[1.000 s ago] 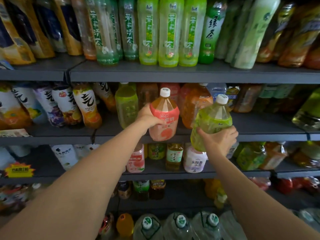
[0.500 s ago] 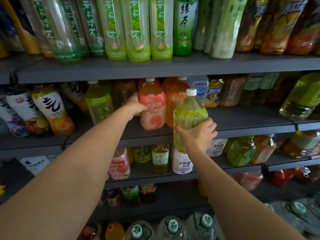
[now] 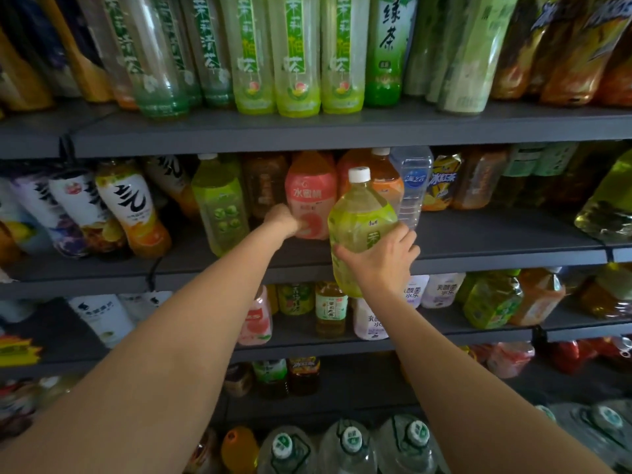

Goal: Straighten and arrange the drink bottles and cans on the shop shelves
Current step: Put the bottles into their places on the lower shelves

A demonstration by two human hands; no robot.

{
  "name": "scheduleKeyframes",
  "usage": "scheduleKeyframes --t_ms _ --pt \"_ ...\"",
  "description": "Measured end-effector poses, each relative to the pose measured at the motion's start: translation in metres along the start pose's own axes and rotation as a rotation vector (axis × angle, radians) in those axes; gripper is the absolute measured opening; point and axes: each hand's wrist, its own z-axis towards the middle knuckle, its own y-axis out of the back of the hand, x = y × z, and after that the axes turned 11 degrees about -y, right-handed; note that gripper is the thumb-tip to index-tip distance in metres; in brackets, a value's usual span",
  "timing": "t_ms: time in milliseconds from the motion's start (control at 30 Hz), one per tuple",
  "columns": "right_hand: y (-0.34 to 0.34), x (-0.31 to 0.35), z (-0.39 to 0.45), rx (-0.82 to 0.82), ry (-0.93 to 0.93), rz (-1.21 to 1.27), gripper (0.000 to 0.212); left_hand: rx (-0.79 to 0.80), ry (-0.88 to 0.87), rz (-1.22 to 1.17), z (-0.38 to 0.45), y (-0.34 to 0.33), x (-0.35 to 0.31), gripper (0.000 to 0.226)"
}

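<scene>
Green bottle (image 3: 359,220): full, likely heavy, smooth plastic; right hand (image 3: 379,261) wraps its lower body, held before the middle shelf (image 3: 478,248). Pink bottle (image 3: 311,196): on that shelf, left hand (image 3: 284,220) gripping its base.

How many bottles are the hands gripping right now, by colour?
Pink-labelled plastic drink bottle, gripped by the left hand: 1
Yellow-green plastic tea bottle with a white cap, gripped by the right hand: 1
Total: 2
</scene>
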Motion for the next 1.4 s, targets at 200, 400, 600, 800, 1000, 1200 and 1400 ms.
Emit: scheduleKeyframes --t_ms 200,400,600,800,1000,1200,1400 --pt "-0.005 0.005 -0.032 -0.005 0.012 -0.059 0.096 0.449 0.021 -0.472 -0.068 0.038 -0.006 0.048" --pt "-0.030 0.042 -0.095 0.058 0.151 -0.049 0.090 0.107 -0.133 -0.147 -0.105 0.062 0.014 0.070" --pt "-0.063 0.089 -0.120 0.414 0.415 -0.051 0.094 -0.110 -0.092 0.063 -0.111 0.152 0.057 0.084" --pt "-0.095 0.146 -0.077 0.339 0.305 -0.168 0.088 -0.138 -0.049 0.130 -0.098 0.231 0.090 0.082" --pt "-0.143 0.187 -0.068 0.351 0.026 -0.011 0.112 -0.106 -0.087 -0.029 -0.076 0.240 0.099 0.048" --pt "-0.138 0.163 -0.060 0.257 0.014 0.068 0.088 -0.091 -0.041 -0.036 -0.066 0.236 0.098 0.072" --pt "-0.117 0.141 -0.061 0.121 -0.091 0.063 0.087 -0.095 -0.032 -0.058 -0.068 0.235 0.096 0.075"
